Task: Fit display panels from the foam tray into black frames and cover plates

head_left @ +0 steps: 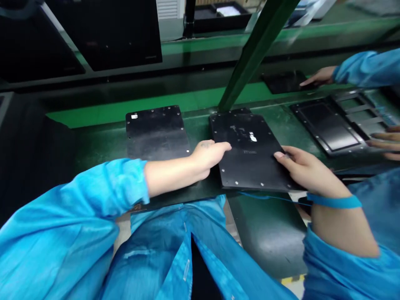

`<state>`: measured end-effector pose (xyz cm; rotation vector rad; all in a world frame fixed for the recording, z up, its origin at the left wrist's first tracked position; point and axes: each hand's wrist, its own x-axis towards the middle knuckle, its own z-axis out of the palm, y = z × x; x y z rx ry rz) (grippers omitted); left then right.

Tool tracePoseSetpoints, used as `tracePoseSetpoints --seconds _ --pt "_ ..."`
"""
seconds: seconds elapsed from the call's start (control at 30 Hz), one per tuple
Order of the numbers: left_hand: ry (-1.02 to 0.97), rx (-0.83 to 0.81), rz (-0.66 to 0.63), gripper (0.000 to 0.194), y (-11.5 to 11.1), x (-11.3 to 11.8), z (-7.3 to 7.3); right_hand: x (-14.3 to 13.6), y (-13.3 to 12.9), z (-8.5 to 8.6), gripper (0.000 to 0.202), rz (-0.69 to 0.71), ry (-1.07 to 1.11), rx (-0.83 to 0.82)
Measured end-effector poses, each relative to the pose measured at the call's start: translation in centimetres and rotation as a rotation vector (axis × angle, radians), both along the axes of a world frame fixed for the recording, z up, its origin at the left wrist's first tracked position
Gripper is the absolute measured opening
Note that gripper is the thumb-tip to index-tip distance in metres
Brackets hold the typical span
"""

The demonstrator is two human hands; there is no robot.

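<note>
The person holds one black panel with both hands, which stand apart on opposite edges. The left hand is clamped on the left edge, thumb laid over the upper face; the right hand grips the right edge likewise. Fingers beneath are largely hidden. The panel is over the near part of the bench, right of the left forearm. Whether it bears on the bench or is lifted cannot be determined. Another dark part shows behind its far edge.

Fasteners are seen along the visible rim, and a white label is on the face; in this inspector's judgement, the outer assembly of that face looks largely done. Handling is judged unfinished, since neither hand has released the panel. No tool is seen in either hand.

A second panel, also fastened along its rim, lies flat to the left, partly covered by the forearm; its state underneath cannot be verified. At right, a co-worker's hand is at a framed unit. Remaining work cannot be counted from this view.
</note>
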<state>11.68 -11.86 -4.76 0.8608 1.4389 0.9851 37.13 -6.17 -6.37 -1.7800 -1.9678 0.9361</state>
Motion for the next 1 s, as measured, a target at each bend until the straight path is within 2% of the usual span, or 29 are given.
tracePoseSetpoints --seconds 0.07,0.13,0.23,0.33,0.4,0.43,0.5,0.53,0.6,0.7,0.77,0.87,1.0 --pt "-0.049 -0.116 0.047 0.019 2.8 2.2 -1.0 0.5 2.9 -0.2 0.046 -0.071 -0.166 0.005" --pt "-0.045 -0.151 0.044 0.024 5.1 3.5 -1.4 0.4 5.6 -0.8 0.047 -0.084 -0.274 0.034" --pt "0.029 -0.100 -0.069 0.021 7.3 3.5 -0.5 -0.2 7.9 -1.8 0.042 -0.008 -0.277 0.123" --pt "0.301 0.209 -0.358 0.024 8.3 0.8 1.7 -1.1 6.5 -2.4 0.038 0.004 -0.074 0.325" --pt "0.653 0.429 -0.496 0.030 8.4 -2.3 3.2 -2.4 3.6 -2.5 0.042 -0.015 0.261 0.478" --pt "0.866 0.477 -0.488 0.034 8.3 -3.9 3.7 -3.3 1.9 -2.6 0.046 -0.029 0.457 0.531" --pt "1.266 0.410 -0.348 0.045 7.8 -6.9 4.0 -5.7 -1.5 -3.1 0.053 -0.065 0.794 0.557" --pt "1.413 0.336 -0.262 0.051 7.6 -8.1 3.8 -7.2 -2.9 -3.6 0.052 -0.086 0.911 0.537" --pt "1.566 0.228 -0.146 0.058 7.3 -10.0 2.5 -10.2 -4.7 -4.9 0.045 -0.099 1.066 0.439" --pt "1.603 0.268 -0.078 0.060 7.7 -11.6 0.3 -13.9 -5.0 -7.0 0.038 -0.084 1.191 0.251" --pt "1.592 0.286 -0.048 0.056 8.3 -12.3 -0.7 -15.2 -4.3 -8.0 0.036 -0.085 1.221 0.155" --pt "1.546 0.243 -0.067 0.049 9.1 -13.1 -1.2 -16.0 -3.4 -8.4 0.039 -0.071 1.238 0.044" --pt "1.490 0.248 -0.082 0.050 9.5 -13.4 -1.3 -16.2 -2.8 -7.9 0.043 -0.063 1.214 -0.015"
